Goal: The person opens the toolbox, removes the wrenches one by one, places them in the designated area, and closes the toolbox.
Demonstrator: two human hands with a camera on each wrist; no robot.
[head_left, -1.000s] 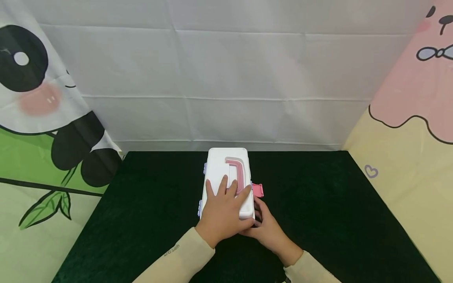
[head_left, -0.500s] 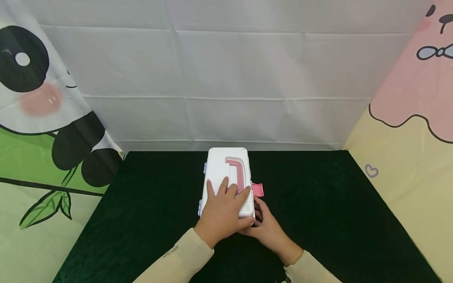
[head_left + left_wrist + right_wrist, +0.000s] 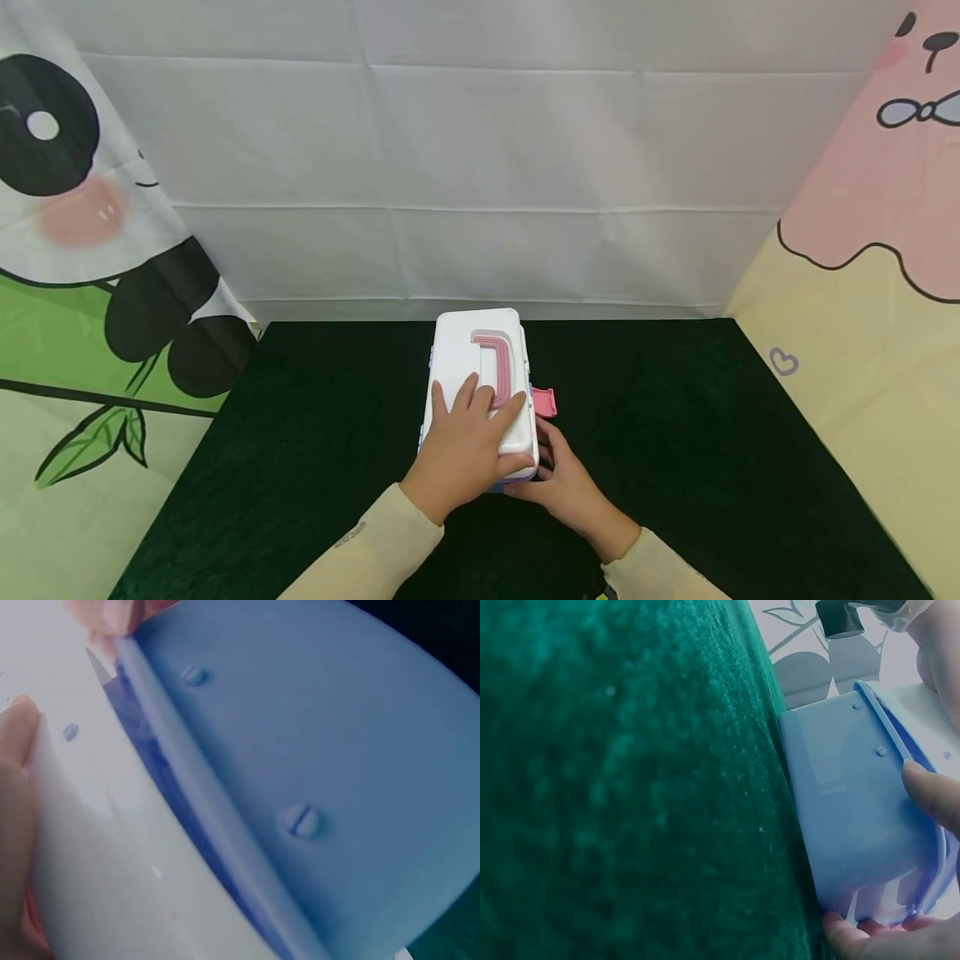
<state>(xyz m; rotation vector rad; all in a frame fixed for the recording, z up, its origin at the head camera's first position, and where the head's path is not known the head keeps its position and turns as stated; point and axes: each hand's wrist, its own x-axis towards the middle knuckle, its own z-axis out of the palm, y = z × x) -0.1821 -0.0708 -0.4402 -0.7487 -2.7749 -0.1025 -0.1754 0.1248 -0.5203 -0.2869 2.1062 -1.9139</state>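
A white box (image 3: 480, 350) with a pink handle (image 3: 501, 367) stands lengthwise on the dark green table (image 3: 675, 417). My left hand (image 3: 465, 442) lies flat on its lid, fingers straight, thumb along the near edge. My right hand (image 3: 570, 483) grips the box's near right corner. A pink latch (image 3: 545, 402) sticks out on the right side. In the left wrist view the blue base (image 3: 337, 750) and the white lid (image 3: 90, 847) show a thin gap between them. In the right wrist view a fingertip (image 3: 934, 795) sits on the blue base (image 3: 847, 802) at the seam, with the thumb below.
White cloth hangs behind the table, a panda print (image 3: 90, 250) on the left, a pink and yellow print (image 3: 862, 250) on the right. Bare green cloth (image 3: 630, 787) stretches on both sides of the box.
The near end of the lid has come up a little, and a thin blue strip of the base now shows below it. Both hands have shifted slightly to the left.
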